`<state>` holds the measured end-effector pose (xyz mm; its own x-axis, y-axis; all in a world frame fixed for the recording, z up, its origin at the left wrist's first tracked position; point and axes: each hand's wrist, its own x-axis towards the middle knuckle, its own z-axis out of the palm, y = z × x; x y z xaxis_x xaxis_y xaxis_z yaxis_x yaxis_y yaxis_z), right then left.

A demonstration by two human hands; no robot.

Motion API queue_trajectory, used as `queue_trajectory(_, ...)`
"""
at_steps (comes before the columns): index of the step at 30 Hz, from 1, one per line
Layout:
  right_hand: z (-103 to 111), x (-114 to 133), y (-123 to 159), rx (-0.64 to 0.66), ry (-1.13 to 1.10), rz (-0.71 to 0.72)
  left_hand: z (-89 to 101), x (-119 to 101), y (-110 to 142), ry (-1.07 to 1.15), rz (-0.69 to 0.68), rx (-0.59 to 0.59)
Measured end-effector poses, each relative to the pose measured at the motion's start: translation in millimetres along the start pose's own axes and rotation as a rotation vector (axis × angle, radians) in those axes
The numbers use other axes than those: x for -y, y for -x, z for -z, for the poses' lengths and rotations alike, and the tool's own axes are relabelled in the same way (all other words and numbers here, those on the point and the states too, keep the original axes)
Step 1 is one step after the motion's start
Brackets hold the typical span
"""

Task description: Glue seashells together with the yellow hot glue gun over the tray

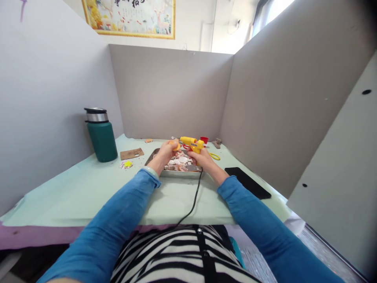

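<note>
Pinched in the fingers of my left hand [167,152] is an orange piece that looks like a shell [176,146]. My right hand [205,158] is closed around the handle of a yellow hot glue gun [189,140], whose nozzle points left towards the orange piece. Whether the nozzle touches it I cannot tell. Both hands are above a metal tray [180,174] that holds many pale and pinkish shells [182,160]. From the glue gun a black cord [194,199] runs down over the table's front edge.
On the left stand a green bottle [102,141], a brown cardboard piece [131,153] and a yellow star on a speckled base [127,164]. A red cup [204,139], a yellow loop handle [215,156] and a black flat slab [247,182] lie right. Grey partitions [171,90] enclose the table.
</note>
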<state>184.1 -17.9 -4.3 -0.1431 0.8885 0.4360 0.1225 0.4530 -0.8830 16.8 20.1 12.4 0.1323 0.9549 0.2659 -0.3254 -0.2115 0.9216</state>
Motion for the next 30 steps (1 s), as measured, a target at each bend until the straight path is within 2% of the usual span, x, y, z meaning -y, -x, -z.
queue_trajectory(11,-1.3,7.2,4.4,0.024,0.014,-0.020,-2.6,-0.9,2.7,-0.015,0.011,-0.003)
queue_trajectory(18,-1.4,4.9,2.5,0.028,0.004,-0.025,-2.4,-0.4,2.4,-0.027,0.006,0.034)
queue_trajectory(24,-0.8,4.8,2.6,0.047,0.035,-0.020,-3.1,-1.8,2.1,-0.027,0.008,-0.020)
queue_trajectory(30,-0.7,4.8,2.7,0.038,0.023,-0.029,-2.6,-1.1,3.0,-0.019,0.003,0.027)
